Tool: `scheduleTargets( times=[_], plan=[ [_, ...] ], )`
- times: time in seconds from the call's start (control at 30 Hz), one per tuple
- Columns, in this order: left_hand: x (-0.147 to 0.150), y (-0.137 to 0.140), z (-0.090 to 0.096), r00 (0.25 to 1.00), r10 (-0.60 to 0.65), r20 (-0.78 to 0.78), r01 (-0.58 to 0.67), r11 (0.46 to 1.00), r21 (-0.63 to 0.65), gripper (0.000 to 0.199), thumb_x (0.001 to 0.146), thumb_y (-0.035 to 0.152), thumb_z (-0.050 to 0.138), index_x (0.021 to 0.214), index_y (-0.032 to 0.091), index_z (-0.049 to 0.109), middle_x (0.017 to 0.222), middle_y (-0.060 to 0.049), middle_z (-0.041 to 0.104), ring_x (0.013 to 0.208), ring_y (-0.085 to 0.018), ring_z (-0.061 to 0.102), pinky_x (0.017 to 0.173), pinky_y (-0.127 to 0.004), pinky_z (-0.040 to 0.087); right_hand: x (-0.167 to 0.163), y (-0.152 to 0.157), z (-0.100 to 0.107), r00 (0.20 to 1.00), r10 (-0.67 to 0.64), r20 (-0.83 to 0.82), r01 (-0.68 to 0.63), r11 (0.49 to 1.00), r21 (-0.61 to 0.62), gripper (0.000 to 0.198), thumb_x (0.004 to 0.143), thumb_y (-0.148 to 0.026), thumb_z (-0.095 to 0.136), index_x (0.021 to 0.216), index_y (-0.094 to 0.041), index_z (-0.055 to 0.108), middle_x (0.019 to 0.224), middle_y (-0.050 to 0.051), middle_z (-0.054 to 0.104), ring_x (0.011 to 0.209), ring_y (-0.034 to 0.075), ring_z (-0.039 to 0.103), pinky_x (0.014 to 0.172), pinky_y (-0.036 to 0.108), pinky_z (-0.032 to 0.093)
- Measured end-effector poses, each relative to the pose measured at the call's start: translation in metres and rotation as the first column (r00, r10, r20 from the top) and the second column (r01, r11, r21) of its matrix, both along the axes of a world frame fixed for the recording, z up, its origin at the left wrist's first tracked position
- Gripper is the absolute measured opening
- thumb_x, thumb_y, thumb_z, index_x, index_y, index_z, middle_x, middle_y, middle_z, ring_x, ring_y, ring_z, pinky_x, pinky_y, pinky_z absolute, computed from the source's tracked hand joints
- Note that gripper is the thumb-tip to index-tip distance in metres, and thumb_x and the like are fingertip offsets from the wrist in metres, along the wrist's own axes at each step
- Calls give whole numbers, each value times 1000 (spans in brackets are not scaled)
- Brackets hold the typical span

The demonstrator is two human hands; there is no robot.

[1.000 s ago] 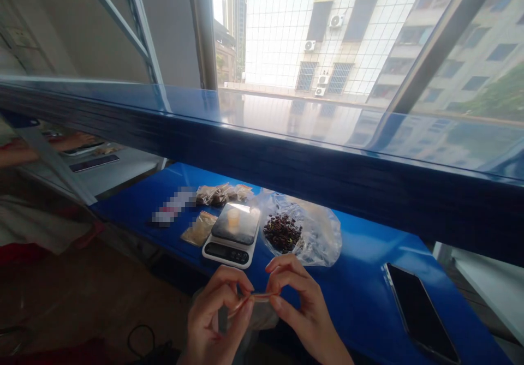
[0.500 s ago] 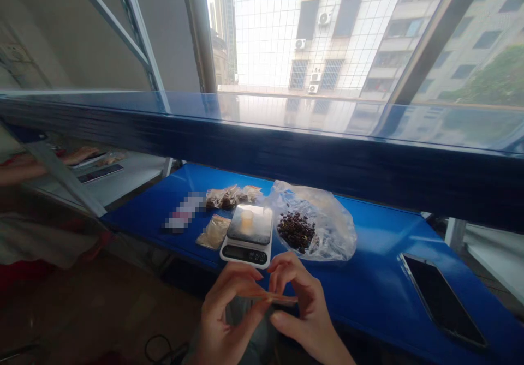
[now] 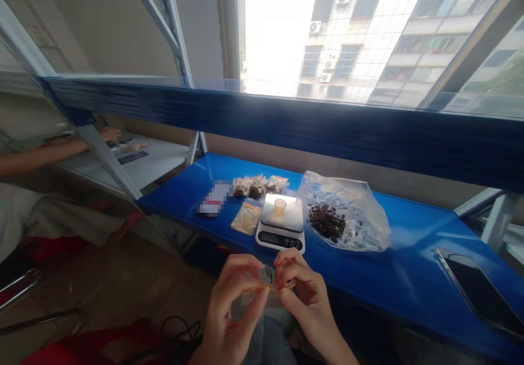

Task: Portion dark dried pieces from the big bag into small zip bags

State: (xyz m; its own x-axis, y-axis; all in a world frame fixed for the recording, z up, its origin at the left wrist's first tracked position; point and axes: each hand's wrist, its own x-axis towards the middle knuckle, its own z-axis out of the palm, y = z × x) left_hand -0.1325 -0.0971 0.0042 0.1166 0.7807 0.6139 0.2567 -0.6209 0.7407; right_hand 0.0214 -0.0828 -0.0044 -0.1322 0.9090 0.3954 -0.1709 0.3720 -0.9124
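Observed: left hand and right hand close together, both clamped by thumb and fingertips on the reddish edge of a thin plastic bag, partly hidden by the grip. Noted ahead of the hands, on the blue counter: white scale bearing a small cup. Ahead of and left of the left hand: flat pale packet; farther off, small filled bags. Ahead of and right of the right hand: clear bag with dark pieces. Well right of the right hand: phone.

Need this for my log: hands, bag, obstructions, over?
Left hand, right hand pinching clear bag. Contents unclear. Scale ahead, cup on top, not blocking.
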Motion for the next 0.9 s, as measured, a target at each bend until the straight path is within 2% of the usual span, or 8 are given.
scheduleTargets(
  times=[0.17, 0.27, 0.37, 0.5, 0.6, 0.8, 0.9],
  plan=[
    [-6, 5, 0, 999, 29, -25, -28, 998, 52, 14, 85, 10, 55, 81, 21, 62, 93, -3, 58, 76, -11, 60, 66, -19, 50, -9, 5, -7, 994, -96, 46, 97, 995, -13, 16, 84, -34, 65, 72, -23, 64, 85, 1, 49, 75, 14, 49, 66, 23, 41],
    [-10, 12, -1, 993, 104, -60, -99, 992, 82, 11, 85, 19, 61, 75, 21, 66, 93, -3, 63, 73, -11, 61, 64, -20, 50, -9, 10, -11, 990, -126, 66, 127, 992, 1, 15, 84, -32, 66, 71, -24, 65, 83, 1, 49, 75, 14, 49, 66, 24, 41],
    [-15, 16, -3, 977, 201, -71, -191, 973, 133, 9, 82, 30, 67, 77, 23, 71, 92, -3, 66, 72, -12, 62, 63, -21, 51, -13, 13, -15, 995, -95, 40, 95, 995, 4, 17, 81, -35, 69, 69, -24, 66, 86, 1, 50, 78, 15, 50, 69, 25, 41],
    [-18, 17, -6, 958, 286, 5, -284, 950, 132, 11, 85, 24, 63, 80, 24, 74, 91, -2, 66, 70, -11, 63, 61, -20, 50, -19, 11, -16, 999, -33, 26, 33, 999, -8, 11, 78, -36, 72, 75, -26, 68, 91, 1, 51, 82, 16, 51, 70, 25, 41],
    [-18, 15, -6, 965, 263, 22, -264, 959, 102, 13, 83, 19, 64, 78, 26, 75, 87, -2, 64, 73, -12, 63, 61, -21, 50, -21, 9, -13, 998, -35, 43, 36, 998, -44, 13, 79, -37, 71, 79, -26, 65, 91, 2, 51, 90, 18, 50, 72, 26, 40],
    [-14, 17, -12, 983, 182, 13, -182, 983, 33, 15, 80, 16, 65, 76, 26, 75, 82, -2, 62, 72, -12, 60, 61, -21, 49, -19, 8, -6, 1000, -22, 18, 24, 993, -119, 19, 83, -37, 66, 73, -21, 62, 90, 5, 51, 94, 20, 50, 75, 28, 41],
    [-15, 23, -16, 987, 151, 50, -150, 988, -34, 15, 80, 15, 64, 75, 24, 74, 79, -2, 62, 72, -14, 61, 62, -22, 49, -21, 8, -8, 1000, -11, -1, 11, 991, -130, 21, 82, -38, 66, 72, -20, 63, 90, 5, 52, 87, 18, 52, 73, 28, 43]
  ],
)
